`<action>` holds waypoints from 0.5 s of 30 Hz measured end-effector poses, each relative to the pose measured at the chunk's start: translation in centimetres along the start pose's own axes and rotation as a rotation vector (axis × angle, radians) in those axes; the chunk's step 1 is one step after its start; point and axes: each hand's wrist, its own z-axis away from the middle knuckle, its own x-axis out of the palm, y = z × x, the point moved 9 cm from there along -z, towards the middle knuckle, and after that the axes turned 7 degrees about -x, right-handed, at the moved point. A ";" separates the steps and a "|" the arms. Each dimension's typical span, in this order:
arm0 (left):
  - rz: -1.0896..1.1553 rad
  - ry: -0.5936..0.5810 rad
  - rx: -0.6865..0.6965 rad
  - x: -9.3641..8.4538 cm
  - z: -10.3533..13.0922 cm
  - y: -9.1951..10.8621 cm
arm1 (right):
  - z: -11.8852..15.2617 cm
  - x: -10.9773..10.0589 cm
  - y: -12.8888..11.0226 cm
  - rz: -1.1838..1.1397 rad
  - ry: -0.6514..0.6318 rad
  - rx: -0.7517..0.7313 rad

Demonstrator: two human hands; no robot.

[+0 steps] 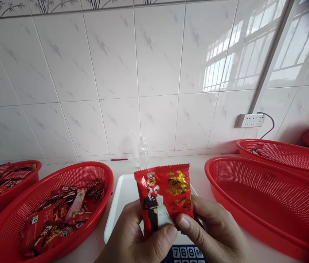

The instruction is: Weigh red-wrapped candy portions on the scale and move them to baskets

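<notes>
Marbled white tiles (157, 73) rise behind a pale worktop (197, 170), with a socket strip (251, 120) and its dark cable (272, 124) on the wall at two o'clock. Mid-view, a red packet (164, 199) printed with a bridal couple is held upright, hiding much of the white tray (123, 193) behind it; a blue keypad (183, 252) peeps out at six o'clock. Left hand (136, 233) and right hand (217, 230) pinch the packet from either side, thumbs pressed on its front. At nine o'clock a near basket (69, 175) holds jumbled wrapped sweets (61, 215); a heaped basket (20, 193) lies past it. At three o'clock sits a front basket (255, 182), with a rear basket (288, 149) at two. Toward eleven, a clear bottle (143, 151) stands near a thin red stick (119, 159).
</notes>
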 end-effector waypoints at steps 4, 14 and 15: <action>-0.048 0.030 0.008 -0.3 -0.2 0.0 | -0.1 0.2 0.1 -0.006 -0.018 0.000; -0.007 0.024 0.025 -0.3 0.1 0.5 | 0.1 0.2 0.2 0.099 -0.037 0.007; 0.001 0.027 0.037 -0.4 0.2 0.6 | 0.1 0.4 0.1 0.135 -0.056 0.011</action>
